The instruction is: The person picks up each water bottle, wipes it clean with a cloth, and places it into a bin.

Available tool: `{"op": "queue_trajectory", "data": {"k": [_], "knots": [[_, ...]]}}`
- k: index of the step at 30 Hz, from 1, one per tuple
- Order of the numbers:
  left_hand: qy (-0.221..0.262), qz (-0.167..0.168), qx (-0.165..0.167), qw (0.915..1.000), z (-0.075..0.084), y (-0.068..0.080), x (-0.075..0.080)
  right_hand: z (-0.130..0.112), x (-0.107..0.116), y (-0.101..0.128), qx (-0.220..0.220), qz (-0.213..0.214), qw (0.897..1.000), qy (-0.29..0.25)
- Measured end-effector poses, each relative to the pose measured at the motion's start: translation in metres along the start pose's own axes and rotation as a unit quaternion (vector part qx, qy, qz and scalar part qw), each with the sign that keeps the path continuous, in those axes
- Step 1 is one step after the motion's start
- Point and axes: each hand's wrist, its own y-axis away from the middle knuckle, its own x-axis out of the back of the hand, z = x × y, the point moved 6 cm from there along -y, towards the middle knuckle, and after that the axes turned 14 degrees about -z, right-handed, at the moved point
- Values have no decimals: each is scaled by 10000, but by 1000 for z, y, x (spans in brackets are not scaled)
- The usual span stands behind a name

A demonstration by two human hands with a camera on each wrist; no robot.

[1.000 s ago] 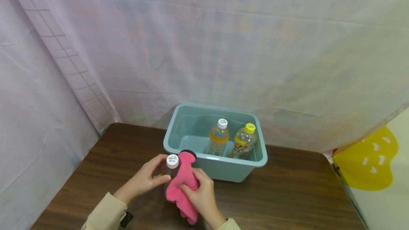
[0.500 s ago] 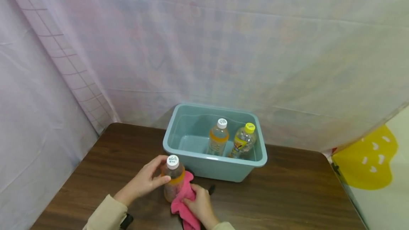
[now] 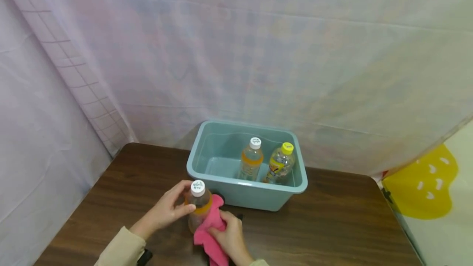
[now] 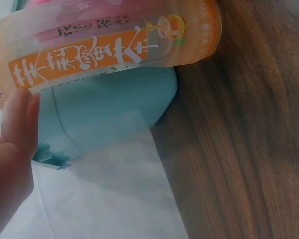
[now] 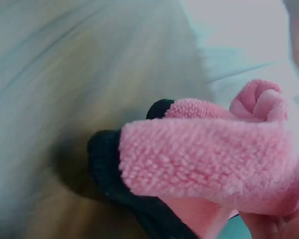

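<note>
My left hand [image 3: 164,210] grips a clear plastic bottle [image 3: 202,208] by its upper part, fingers behind and thumb in front. The bottle has a white cap with writing and an orange band. It stands upright before the tub; its orange label [image 4: 79,57] shows in the left wrist view. With thumb and fingers, my right hand [image 3: 233,235] pinches a pink cloth [image 3: 212,245] along the bottle's right side. Fluffy pile and a black edge mark the cloth [image 5: 204,164] in the right wrist view. The cloth covers part of the bottle's lower right side.
A blue-green plastic tub [image 3: 255,198] stands on the brown wooden table [image 3: 340,216] behind my hands. Inside it are a white-capped bottle [image 3: 252,163] and a yellow-capped bottle [image 3: 281,165]. A pale curtain [image 3: 236,52] hangs at the back, and a yellow shape [image 3: 421,188] is at right.
My right hand has drawn the pink cloth down from beside the bottle's cap to its lower right side, uncovering the orange band. The left hand stays around the bottle.
</note>
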Motion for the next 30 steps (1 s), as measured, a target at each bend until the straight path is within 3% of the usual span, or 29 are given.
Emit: {"op": "queue_trajectory", "data": {"k": [7,20,25,30], "knots": [[459,-54,179,9988,-2,0,-1,-41,27,-7,461,514,9976,-70],[363,-118,198,9991,-3,-1,0,-79,47,-19,902,730,9927,337],[370,-145,269,9988,-5,-1,0,-79,47,-20,744,561,9951,321],[596,-130,397,9973,-7,1,0,-58,33,-15,402,153,9990,146]]}}
